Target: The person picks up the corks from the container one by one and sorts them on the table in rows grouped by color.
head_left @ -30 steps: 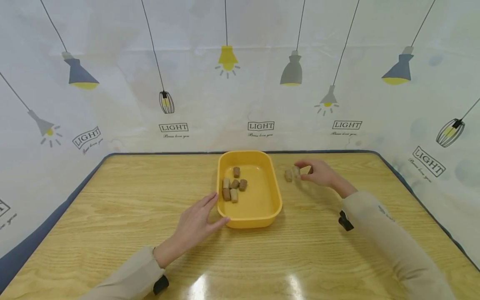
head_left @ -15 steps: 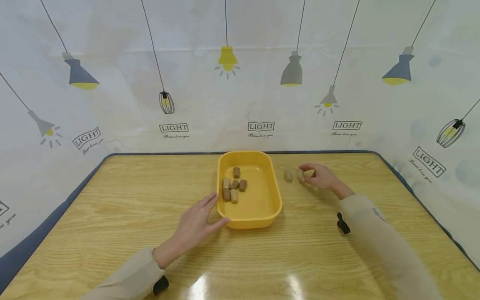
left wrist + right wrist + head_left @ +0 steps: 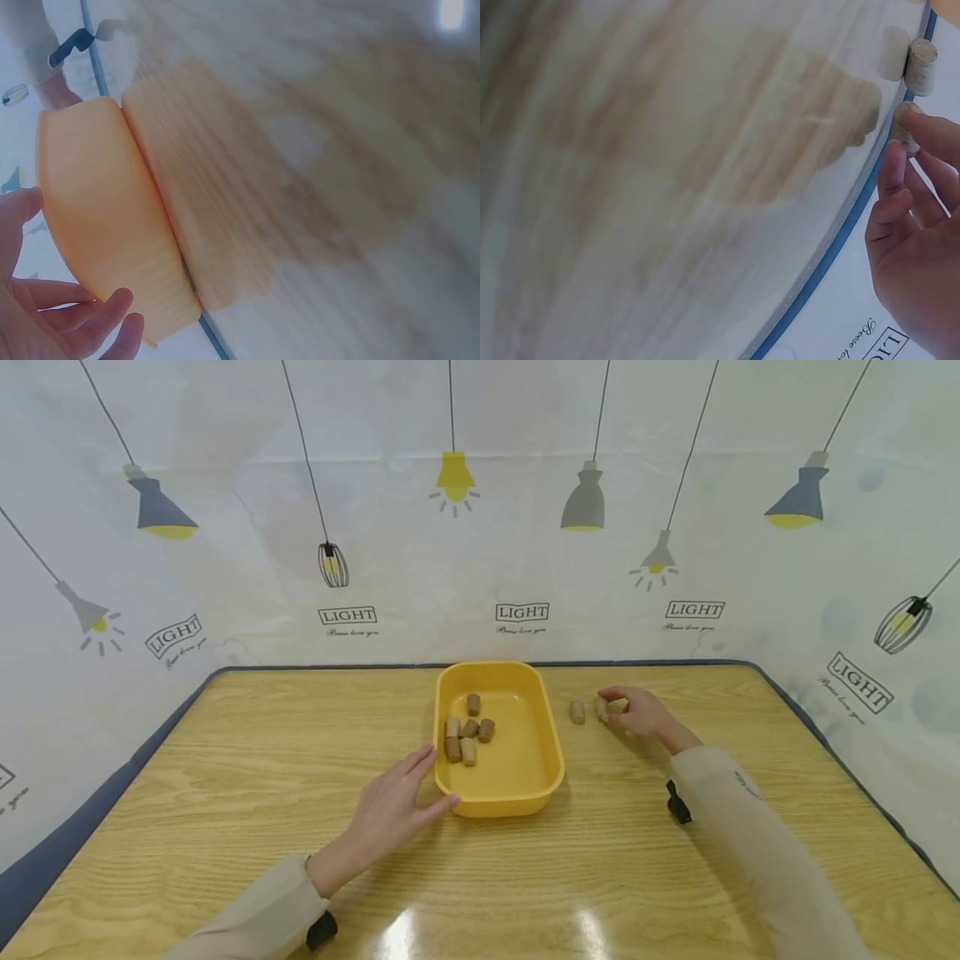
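Note:
My right hand (image 3: 641, 712) pinches a light cork (image 3: 602, 708) between thumb and fingers, down at the table right of the tray. A second light cork (image 3: 577, 712) stands just left of it, apart; the right wrist view shows this cork (image 3: 921, 67) upright beside the pinched cork (image 3: 904, 129). My left hand (image 3: 393, 802) rests against the near left corner of a yellow plastic tray (image 3: 498, 806), fingers extended along its side and thumb on the near rim. Inside the tray, toward its left, lie several corks, some brown (image 3: 473, 704) and some light (image 3: 468, 751).
The tray stands on a wooden table (image 3: 300, 735), near its back edge. Behind and at both sides hangs a white backdrop (image 3: 405, 568) printed with lamps. Dark blue edging (image 3: 337, 667) runs along the back of the table.
My right hand has moved a little to the right with the light cork and lowered it to the table, farther from the other cork. The left hand and tray have stayed still.

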`<action>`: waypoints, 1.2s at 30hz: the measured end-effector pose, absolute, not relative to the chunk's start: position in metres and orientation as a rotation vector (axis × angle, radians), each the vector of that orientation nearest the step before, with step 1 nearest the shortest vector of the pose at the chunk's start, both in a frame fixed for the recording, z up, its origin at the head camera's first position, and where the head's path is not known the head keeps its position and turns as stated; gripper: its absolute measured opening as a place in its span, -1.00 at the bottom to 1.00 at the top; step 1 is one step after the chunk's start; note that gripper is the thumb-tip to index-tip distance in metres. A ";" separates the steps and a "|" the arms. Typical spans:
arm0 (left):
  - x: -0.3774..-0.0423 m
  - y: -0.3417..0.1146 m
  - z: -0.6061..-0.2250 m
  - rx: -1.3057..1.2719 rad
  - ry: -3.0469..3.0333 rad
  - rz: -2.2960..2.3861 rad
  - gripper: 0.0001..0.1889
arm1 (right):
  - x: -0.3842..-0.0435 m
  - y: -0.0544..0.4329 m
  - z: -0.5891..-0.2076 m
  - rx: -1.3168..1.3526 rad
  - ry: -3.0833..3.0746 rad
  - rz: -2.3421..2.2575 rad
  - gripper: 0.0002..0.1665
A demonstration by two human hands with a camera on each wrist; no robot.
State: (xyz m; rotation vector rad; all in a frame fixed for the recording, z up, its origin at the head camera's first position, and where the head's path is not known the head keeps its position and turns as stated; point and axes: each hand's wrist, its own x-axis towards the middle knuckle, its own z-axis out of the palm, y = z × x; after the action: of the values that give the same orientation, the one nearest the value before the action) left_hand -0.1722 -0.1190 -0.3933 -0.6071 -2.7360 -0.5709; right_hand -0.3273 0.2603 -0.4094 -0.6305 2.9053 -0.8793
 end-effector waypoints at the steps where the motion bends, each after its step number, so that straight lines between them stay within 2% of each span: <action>1: -0.172 -0.119 -0.393 -0.608 -2.734 -0.574 -0.24 | -0.328 0.260 -0.410 -0.625 2.906 -0.876 -0.50; 22: -0.171 -0.119 -0.393 -0.611 -2.727 -0.577 -0.24 | -0.329 0.262 -0.412 -0.591 2.894 -0.863 -0.45; 36: -0.172 -0.119 -0.392 -0.615 -2.733 -0.562 -0.23 | -0.329 0.255 -0.373 -0.673 2.932 -0.880 -0.51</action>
State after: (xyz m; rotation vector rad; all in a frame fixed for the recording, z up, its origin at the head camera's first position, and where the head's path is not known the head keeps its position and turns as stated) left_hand -0.1723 -0.1187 -0.3917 -0.6150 -2.7335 -0.5624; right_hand -0.3295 0.2548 -0.3725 -0.6732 2.9324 -0.8797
